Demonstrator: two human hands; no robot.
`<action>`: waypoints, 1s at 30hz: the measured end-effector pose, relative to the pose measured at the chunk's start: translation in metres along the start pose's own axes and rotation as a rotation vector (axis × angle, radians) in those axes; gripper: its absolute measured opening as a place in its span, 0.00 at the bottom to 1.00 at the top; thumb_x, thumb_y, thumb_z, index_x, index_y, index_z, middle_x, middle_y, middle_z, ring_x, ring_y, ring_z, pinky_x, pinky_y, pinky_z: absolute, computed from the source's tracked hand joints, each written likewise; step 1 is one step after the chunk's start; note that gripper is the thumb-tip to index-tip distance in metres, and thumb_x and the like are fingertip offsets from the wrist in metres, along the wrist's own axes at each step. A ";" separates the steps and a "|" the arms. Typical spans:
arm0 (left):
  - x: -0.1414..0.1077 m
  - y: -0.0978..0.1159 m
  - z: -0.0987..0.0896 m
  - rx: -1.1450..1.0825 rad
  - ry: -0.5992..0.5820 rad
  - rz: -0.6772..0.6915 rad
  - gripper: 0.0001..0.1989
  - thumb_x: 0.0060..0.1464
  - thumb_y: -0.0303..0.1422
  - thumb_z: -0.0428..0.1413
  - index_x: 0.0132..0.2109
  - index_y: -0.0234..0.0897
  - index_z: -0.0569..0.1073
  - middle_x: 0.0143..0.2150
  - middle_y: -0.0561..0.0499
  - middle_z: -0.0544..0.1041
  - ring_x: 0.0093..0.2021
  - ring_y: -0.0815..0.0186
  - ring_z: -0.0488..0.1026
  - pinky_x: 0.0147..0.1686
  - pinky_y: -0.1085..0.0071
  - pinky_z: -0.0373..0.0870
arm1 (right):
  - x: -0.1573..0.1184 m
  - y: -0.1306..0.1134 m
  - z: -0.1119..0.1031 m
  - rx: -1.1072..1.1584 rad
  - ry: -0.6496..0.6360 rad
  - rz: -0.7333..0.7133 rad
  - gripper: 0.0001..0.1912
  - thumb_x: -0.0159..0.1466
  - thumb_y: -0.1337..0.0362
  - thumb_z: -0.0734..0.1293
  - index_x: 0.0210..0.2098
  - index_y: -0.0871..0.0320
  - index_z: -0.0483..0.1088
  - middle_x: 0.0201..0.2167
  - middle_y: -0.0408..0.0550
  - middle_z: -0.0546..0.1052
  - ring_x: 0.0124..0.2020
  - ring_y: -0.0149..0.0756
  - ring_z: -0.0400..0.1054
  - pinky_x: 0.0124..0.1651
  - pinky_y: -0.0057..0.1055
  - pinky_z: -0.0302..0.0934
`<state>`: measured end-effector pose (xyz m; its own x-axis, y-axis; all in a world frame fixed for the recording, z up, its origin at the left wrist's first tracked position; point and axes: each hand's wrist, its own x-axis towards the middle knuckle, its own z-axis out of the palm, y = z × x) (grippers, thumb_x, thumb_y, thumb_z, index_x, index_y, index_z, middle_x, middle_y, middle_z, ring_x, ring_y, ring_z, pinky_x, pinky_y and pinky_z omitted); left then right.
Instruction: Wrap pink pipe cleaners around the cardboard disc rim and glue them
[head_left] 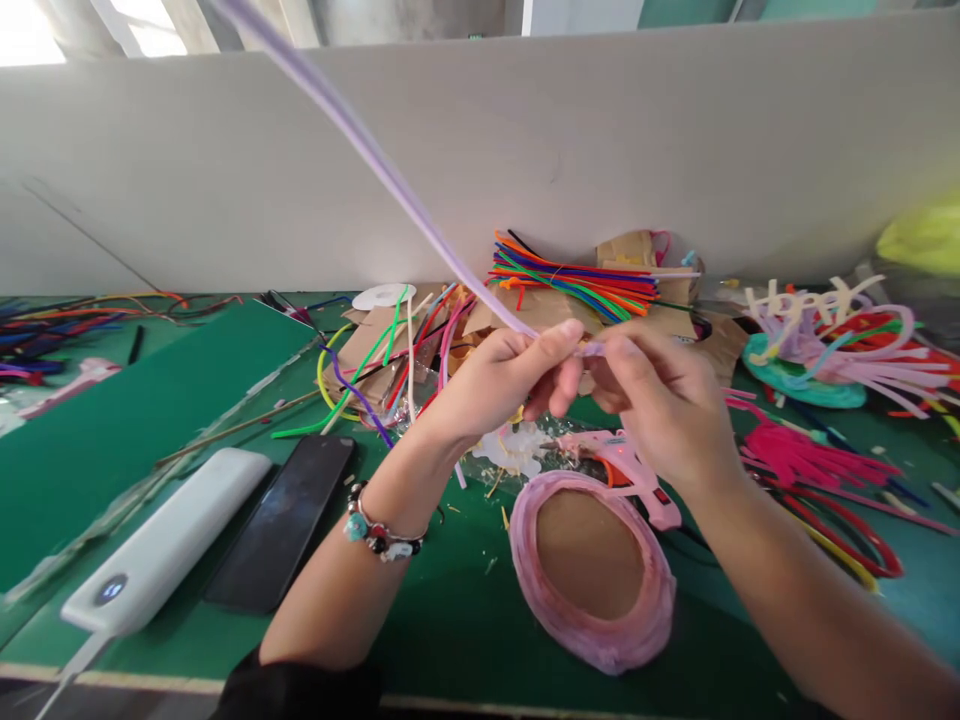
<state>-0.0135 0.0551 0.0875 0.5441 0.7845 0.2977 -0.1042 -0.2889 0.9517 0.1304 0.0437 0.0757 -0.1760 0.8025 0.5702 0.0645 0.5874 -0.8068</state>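
Pipe cleaner [429, 228], lilac, suspended above the green table [457, 625] between both hands. Left hand [517, 375] pinches it; right hand [667, 395] grips its short end just beside. Step in hand appears to be twisting that end; next move likely calls for steady, opposed fingertips. Below: pink-rimmed cardboard disc [591, 550], glue gun [639, 478] near its far edge.

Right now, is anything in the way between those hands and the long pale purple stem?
Nothing visible: the left hand and right hand both pinch the pale purple stem directly. The pink glue gun and oval ring lie below on the green table, not between.
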 end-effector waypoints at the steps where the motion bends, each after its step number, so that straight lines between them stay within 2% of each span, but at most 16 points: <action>1: 0.001 0.000 0.000 -0.016 0.021 -0.025 0.24 0.60 0.41 0.41 0.19 0.34 0.63 0.15 0.58 0.63 0.12 0.80 0.55 0.13 0.82 0.51 | 0.000 -0.001 0.000 -0.092 0.083 -0.079 0.05 0.60 0.61 0.61 0.31 0.55 0.64 0.15 0.35 0.56 0.15 0.24 0.50 0.16 0.24 0.47; 2: 0.001 0.000 0.001 -0.032 0.039 -0.046 0.25 0.61 0.40 0.41 0.19 0.34 0.62 0.14 0.58 0.63 0.12 0.80 0.54 0.13 0.81 0.51 | -0.001 -0.001 0.000 -0.196 0.164 -0.179 0.04 0.59 0.64 0.63 0.35 0.54 0.64 0.17 0.36 0.60 0.17 0.25 0.54 0.17 0.24 0.49; 4: 0.001 0.001 0.002 -0.066 0.052 -0.057 0.24 0.61 0.40 0.41 0.18 0.34 0.61 0.14 0.58 0.62 0.11 0.81 0.53 0.12 0.81 0.50 | -0.003 -0.001 -0.001 -0.432 0.275 -0.424 0.08 0.57 0.70 0.64 0.37 0.53 0.64 0.22 0.38 0.67 0.21 0.26 0.61 0.21 0.25 0.55; 7: 0.000 0.002 0.003 -0.087 0.039 -0.054 0.24 0.60 0.40 0.42 0.18 0.34 0.61 0.14 0.58 0.62 0.12 0.81 0.54 0.12 0.80 0.49 | -0.004 0.000 -0.005 -0.758 0.336 -0.718 0.11 0.56 0.74 0.65 0.36 0.53 0.66 0.25 0.41 0.72 0.23 0.28 0.66 0.25 0.27 0.59; 10: -0.001 0.001 0.003 -0.051 0.035 -0.087 0.24 0.60 0.41 0.42 0.19 0.34 0.63 0.14 0.58 0.63 0.12 0.80 0.55 0.12 0.79 0.48 | -0.004 0.003 -0.007 -0.832 0.363 -0.821 0.16 0.56 0.74 0.64 0.41 0.51 0.66 0.26 0.42 0.74 0.23 0.29 0.67 0.26 0.28 0.61; 13: -0.001 0.001 0.003 -0.030 0.041 -0.092 0.24 0.60 0.42 0.42 0.19 0.34 0.63 0.14 0.58 0.63 0.12 0.81 0.55 0.12 0.80 0.49 | -0.003 0.005 -0.008 -0.808 0.362 -0.811 0.16 0.57 0.73 0.64 0.43 0.50 0.66 0.27 0.42 0.75 0.24 0.30 0.68 0.27 0.28 0.61; 17: 0.000 0.003 0.003 0.014 0.072 -0.077 0.24 0.61 0.40 0.41 0.19 0.34 0.63 0.13 0.59 0.62 0.12 0.81 0.55 0.13 0.81 0.51 | -0.002 0.003 -0.006 -0.840 0.335 -0.721 0.10 0.58 0.72 0.63 0.37 0.52 0.69 0.22 0.42 0.71 0.22 0.29 0.64 0.27 0.28 0.59; 20: 0.000 0.004 0.000 0.063 0.122 -0.033 0.23 0.61 0.38 0.42 0.20 0.34 0.63 0.14 0.58 0.63 0.12 0.81 0.56 0.13 0.82 0.52 | -0.002 0.001 -0.004 -0.773 0.271 -0.574 0.05 0.59 0.70 0.63 0.31 0.55 0.69 0.20 0.42 0.68 0.21 0.27 0.61 0.24 0.27 0.56; 23: 0.001 0.001 -0.004 0.131 0.197 -0.011 0.22 0.60 0.38 0.44 0.20 0.34 0.63 0.14 0.58 0.63 0.12 0.81 0.57 0.13 0.82 0.52 | -0.001 0.000 -0.003 -0.440 0.112 -0.252 0.04 0.60 0.65 0.61 0.29 0.56 0.67 0.19 0.40 0.64 0.20 0.25 0.57 0.20 0.25 0.52; 26: 0.003 -0.002 -0.007 0.160 0.203 0.026 0.22 0.59 0.40 0.45 0.20 0.34 0.64 0.15 0.58 0.63 0.13 0.81 0.57 0.13 0.82 0.53 | 0.002 -0.002 -0.003 0.063 -0.158 0.116 0.09 0.60 0.60 0.61 0.26 0.57 0.64 0.17 0.37 0.57 0.16 0.23 0.49 0.17 0.23 0.46; 28: 0.003 -0.003 -0.007 0.143 0.162 0.046 0.23 0.60 0.39 0.45 0.19 0.34 0.64 0.15 0.58 0.64 0.13 0.81 0.57 0.14 0.82 0.54 | 0.004 -0.003 -0.003 0.304 -0.308 0.269 0.11 0.59 0.57 0.60 0.24 0.56 0.60 0.15 0.35 0.53 0.15 0.22 0.43 0.15 0.23 0.43; 30: 0.003 -0.002 -0.007 0.100 0.129 0.032 0.24 0.61 0.37 0.42 0.18 0.33 0.63 0.14 0.58 0.63 0.13 0.81 0.56 0.14 0.82 0.53 | 0.005 -0.004 -0.003 0.376 -0.367 0.317 0.13 0.60 0.56 0.59 0.23 0.55 0.57 0.14 0.34 0.50 0.14 0.23 0.41 0.14 0.23 0.42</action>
<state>-0.0169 0.0619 0.0870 0.4298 0.8359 0.3414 -0.0327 -0.3634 0.9311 0.1322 0.0453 0.0819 -0.5364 0.8040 0.2567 -0.1704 0.1947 -0.9659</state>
